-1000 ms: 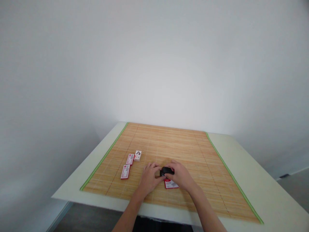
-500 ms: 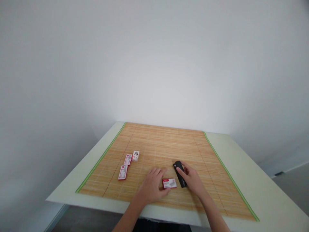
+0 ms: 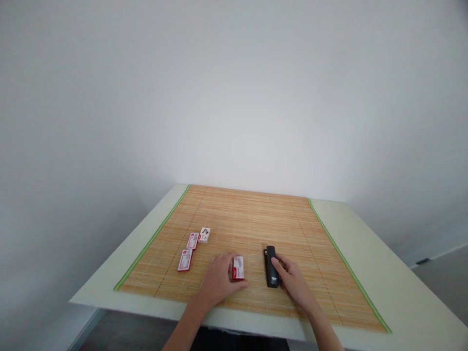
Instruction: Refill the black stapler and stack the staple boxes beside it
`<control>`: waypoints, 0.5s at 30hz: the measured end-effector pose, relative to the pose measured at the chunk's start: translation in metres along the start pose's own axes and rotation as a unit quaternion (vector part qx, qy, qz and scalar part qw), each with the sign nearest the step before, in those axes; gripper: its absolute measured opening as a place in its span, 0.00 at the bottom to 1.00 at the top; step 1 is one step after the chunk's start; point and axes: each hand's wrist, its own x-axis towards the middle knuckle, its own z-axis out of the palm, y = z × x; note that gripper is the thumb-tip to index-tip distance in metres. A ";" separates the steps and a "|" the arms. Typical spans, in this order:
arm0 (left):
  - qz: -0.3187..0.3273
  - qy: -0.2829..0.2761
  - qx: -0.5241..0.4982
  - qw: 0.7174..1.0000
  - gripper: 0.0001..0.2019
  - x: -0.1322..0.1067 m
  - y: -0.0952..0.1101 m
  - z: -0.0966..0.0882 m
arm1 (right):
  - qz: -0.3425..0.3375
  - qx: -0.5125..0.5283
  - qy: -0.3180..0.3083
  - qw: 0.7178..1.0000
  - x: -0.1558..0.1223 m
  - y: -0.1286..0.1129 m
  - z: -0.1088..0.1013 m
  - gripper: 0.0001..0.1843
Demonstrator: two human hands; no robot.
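Note:
My left hand [image 3: 219, 279] curves around a small red-and-white staple box [image 3: 238, 268], its fingers at the far end and its thumb at the near end. The box stands with its long side pointing away from me on the bamboo mat. To the right of it, a black stapler [image 3: 271, 266] lies lengthwise, nearly straight away from me. My right hand [image 3: 290, 279] grips the stapler from the right, thumb on top; its other fingers are partly hidden behind it.
Left on the bamboo mat [image 3: 252, 214] are two flat red-and-white boxes [image 3: 185, 260] and a small white box [image 3: 204, 235], set corner to corner. The mat has green edges and covers most of a white table [image 3: 369, 243]. Behind it rises a white wall [image 3: 248, 97].
The staple box has turned from lying crosswise to lengthwise and moved left with my left hand. My right hand has turned the stapler straighter, its near end shifting left.

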 end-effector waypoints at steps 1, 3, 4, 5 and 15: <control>0.006 -0.011 -0.006 1.000 0.35 -0.001 -0.001 -0.004 | 0.003 0.004 -0.005 1.000 -0.002 -0.001 0.000 0.37; 0.018 -0.028 -0.009 0.999 0.33 -0.003 0.000 -0.008 | 0.008 0.008 -0.018 1.000 -0.004 -0.002 0.001 0.35; 0.021 -0.031 -0.008 0.999 0.32 -0.002 0.001 -0.008 | 0.009 0.009 -0.025 1.000 -0.004 -0.001 0.003 0.35; 0.024 -0.032 -0.006 0.999 0.31 -0.002 0.004 -0.007 | 0.011 0.009 -0.032 0.999 -0.004 0.000 0.006 0.35; 0.048 -0.056 -0.010 0.997 0.30 0.007 0.021 0.007 | -0.007 0.035 -0.048 0.998 -0.005 -0.001 0.049 0.33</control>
